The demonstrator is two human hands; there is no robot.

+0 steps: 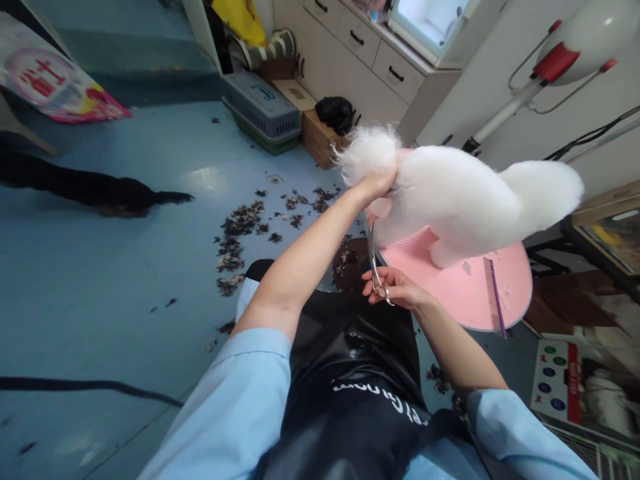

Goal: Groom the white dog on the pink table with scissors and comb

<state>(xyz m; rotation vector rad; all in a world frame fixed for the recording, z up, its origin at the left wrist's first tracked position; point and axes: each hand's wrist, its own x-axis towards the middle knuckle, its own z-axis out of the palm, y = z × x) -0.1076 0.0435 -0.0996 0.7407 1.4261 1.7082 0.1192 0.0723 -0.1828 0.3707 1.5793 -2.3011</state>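
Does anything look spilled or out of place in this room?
Yes. Dark fur clippings lie scattered over the blue floor, though the dog held by the left hand is white. A purple comb lies close to the rim of the pink table. The right hand holds scissors.

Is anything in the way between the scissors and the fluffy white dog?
Nothing visible. The scissors in the right hand point up, their tips right by the dog. The left hand grips the tail above the blades.
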